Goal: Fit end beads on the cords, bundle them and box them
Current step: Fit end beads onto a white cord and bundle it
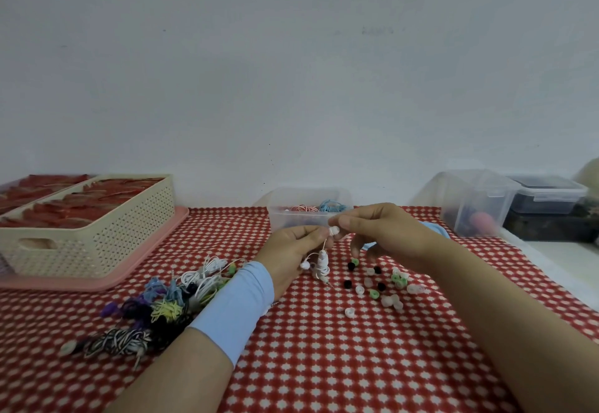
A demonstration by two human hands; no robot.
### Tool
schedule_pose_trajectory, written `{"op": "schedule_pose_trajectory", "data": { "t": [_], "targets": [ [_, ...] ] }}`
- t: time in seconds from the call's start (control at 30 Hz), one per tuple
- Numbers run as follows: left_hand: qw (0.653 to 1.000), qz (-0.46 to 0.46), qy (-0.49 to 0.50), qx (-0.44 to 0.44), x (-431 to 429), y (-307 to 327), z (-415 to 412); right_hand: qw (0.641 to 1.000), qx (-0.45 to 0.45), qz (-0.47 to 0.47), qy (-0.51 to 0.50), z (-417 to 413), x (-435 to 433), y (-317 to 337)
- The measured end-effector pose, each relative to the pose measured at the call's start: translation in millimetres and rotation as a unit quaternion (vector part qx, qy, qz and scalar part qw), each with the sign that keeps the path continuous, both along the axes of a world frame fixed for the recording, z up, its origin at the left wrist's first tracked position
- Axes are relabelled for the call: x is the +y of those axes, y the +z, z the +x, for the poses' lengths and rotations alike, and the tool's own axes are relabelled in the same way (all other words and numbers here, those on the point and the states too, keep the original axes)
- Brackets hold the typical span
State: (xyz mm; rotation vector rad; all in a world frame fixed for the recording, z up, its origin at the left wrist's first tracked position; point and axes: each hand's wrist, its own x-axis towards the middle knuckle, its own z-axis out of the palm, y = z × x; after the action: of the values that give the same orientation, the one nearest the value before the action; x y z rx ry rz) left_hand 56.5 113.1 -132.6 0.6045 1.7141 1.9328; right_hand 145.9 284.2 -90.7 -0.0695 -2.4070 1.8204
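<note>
My left hand (293, 250) pinches a thin white cord (322, 263) whose wound bundle hangs just below the fingers. My right hand (379, 231) pinches a small white end bead (334, 230) at the cord's top, touching the left fingertips. Loose beads (379, 286) in white, black and green lie scattered on the cloth below my right hand. A heap of tangled cords (168, 302) in white, blue, yellow, purple and black lies left of my left forearm. A clear plastic box (308, 210) holding bundled cords stands just behind my hands.
A cream perforated basket (90, 234) with red items sits on a pink tray (107, 279) at the left. Clear containers (476, 205) and a dark lidded box (551, 198) stand at the right. The red-and-white patterned tablecloth (324, 364) covers the table; a wall rises behind.
</note>
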Motion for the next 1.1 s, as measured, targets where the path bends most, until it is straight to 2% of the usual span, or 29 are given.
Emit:
{"op": "schedule_pose_trajectory", "data": {
  "t": [0.17, 0.4, 0.5, 0.73, 0.9, 1.1],
  "targets": [
    [0.999, 0.009, -0.044, -0.008, -0.1, 2.1, 2.8, 0.998, -0.040, -0.029, 0.026, -0.7, 1.5, -2.1],
    [0.993, 0.056, -0.098, -0.040, -4.0, 6.8, 2.1, 0.996, -0.035, -0.046, 0.062, -0.5, -1.2, 1.5],
    [0.991, 0.064, -0.106, -0.045, -3.6, 7.2, 1.6, 0.995, -0.037, -0.062, 0.067, -0.1, 0.2, 1.8],
    [0.996, 0.033, -0.080, -0.033, -4.1, 4.4, 0.0, 0.997, -0.049, -0.033, 0.046, -1.5, -0.9, 0.7],
    [0.998, 0.028, -0.029, -0.048, 1.6, 4.3, -2.7, 1.000, 0.005, -0.006, -0.004, -2.9, -3.2, -0.8],
    [0.999, 0.000, -0.021, -0.047, -0.3, 8.3, -1.2, 0.995, 0.072, 0.056, -0.027, -5.3, -4.9, -4.8]
  ]
}}
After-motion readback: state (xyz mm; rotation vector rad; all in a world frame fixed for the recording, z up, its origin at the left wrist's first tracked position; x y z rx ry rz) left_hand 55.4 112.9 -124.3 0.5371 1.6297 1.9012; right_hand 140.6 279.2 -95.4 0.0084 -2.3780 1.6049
